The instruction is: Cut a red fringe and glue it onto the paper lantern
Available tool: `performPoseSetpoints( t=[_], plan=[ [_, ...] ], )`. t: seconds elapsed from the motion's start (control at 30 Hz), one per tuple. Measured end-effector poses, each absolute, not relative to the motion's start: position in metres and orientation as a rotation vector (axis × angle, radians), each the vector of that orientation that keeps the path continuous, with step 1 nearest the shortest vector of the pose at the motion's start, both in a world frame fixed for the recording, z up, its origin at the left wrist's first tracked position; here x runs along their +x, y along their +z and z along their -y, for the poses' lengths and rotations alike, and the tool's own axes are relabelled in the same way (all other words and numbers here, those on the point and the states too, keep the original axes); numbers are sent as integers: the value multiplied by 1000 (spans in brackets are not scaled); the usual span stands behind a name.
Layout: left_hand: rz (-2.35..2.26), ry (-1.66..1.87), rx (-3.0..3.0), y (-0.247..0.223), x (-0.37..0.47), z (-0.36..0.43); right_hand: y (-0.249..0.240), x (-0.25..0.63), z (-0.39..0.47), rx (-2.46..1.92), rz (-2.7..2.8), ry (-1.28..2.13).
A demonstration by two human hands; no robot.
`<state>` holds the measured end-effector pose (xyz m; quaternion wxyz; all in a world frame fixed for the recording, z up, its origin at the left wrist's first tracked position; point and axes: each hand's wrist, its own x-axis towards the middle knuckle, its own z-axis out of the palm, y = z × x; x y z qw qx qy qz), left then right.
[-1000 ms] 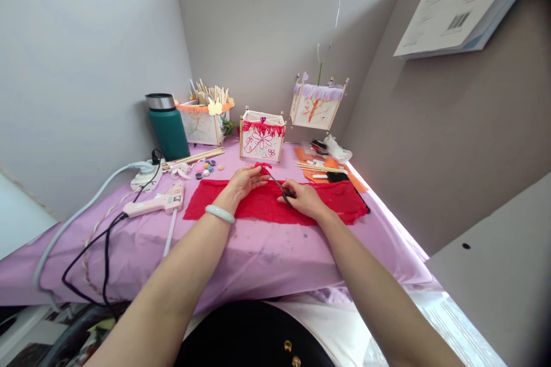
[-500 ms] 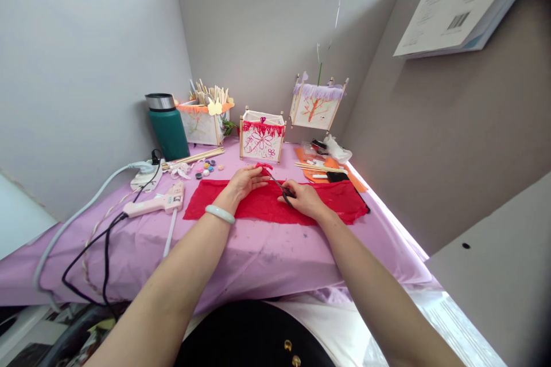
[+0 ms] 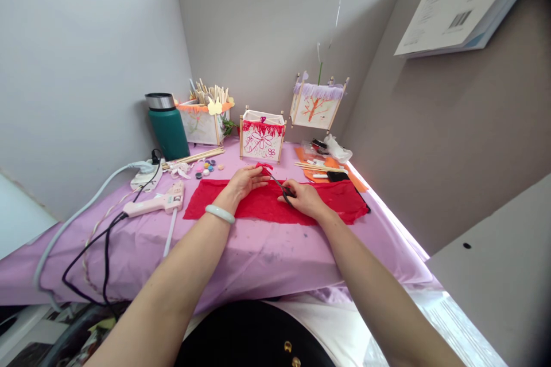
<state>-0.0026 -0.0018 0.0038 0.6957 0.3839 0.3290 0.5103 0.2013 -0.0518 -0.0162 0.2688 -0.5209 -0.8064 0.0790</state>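
Observation:
A wide strip of thin red cloth or crepe paper (image 3: 275,206) lies across the table in front of me. My left hand (image 3: 246,181), with a pale bangle at its wrist, pinches a small red piece (image 3: 264,167) above the strip's far edge. My right hand (image 3: 305,197) is closed round the dark handles of a pair of scissors (image 3: 287,191). The blades point up and left to the red piece at my left fingertips. Whether the blades are parted is too small to tell.
A white box with red fringe (image 3: 262,140) stands behind my hands. At left are a glue gun (image 3: 159,202) with cables, a green bottle (image 3: 167,129) and small coloured pieces (image 3: 206,169). Sticks (image 3: 321,168) lie at right; a lilac-fringed lantern (image 3: 318,106) hangs behind.

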Motion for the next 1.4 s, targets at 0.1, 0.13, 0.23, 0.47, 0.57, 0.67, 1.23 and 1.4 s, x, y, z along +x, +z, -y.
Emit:
performPoseSetpoints(
  t=[0.1, 0.13, 0.23, 0.47, 0.57, 0.67, 1.23, 1.4],
  plan=[
    [-740, 1128, 875, 4, -2, 2, -15, 201, 52, -1411, 2176, 217],
    [-745, 1123, 883, 4, -2, 2, -15, 201, 52, -1413, 2176, 220],
    [-760, 1107, 900, 5, -2, 3, -15, 201, 52, -1413, 2177, 222],
    [-769, 1104, 906, 4, -2, 4, -16, 201, 51, -1419, 2181, 220],
    [-771, 1106, 902, 4, -2, 3, -16, 201, 52, -1417, 2182, 219],
    [-776, 1104, 899, 4, -2, 3, -15, 201, 52, -1419, 2179, 214],
    [-788, 1083, 939, 2, -3, 2, -15, 200, 52, -1411, 2183, 220],
    [-792, 1086, 939, 2, -3, 1, -15, 201, 52, -1421, 2188, 214]
  ],
)
